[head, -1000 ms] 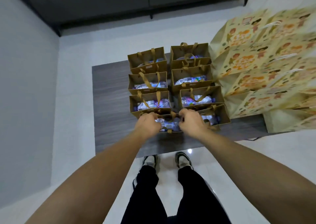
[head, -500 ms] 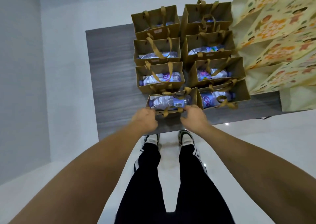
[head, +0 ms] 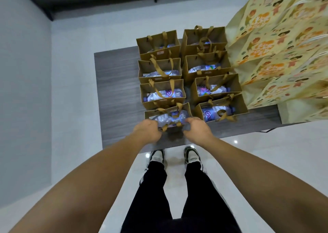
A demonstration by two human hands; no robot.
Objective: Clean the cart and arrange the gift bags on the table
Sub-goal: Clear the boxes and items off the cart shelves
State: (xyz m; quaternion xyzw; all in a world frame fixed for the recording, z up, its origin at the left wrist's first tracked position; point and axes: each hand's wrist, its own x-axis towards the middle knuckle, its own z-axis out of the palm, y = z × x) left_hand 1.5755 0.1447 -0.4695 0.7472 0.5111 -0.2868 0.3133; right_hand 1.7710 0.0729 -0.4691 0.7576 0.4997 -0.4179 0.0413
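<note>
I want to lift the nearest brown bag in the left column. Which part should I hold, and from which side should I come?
Probably by its two ribbon handles, gathered together from above. The nearest left bag stands upright with an open top and a water bottle lying inside, so a straight upward pull should keep it level. Other brown bags crowd it behind and to the right; only the near side, where the left hand and right hand are, is free.

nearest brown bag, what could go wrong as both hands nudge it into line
1. The nearest brown bag sits close to the table front edge; a pull back might tip it off.
2. Loose handles on the neighbouring bag could snag the right hand.
3. The left hand could crease its paper wall.
</note>
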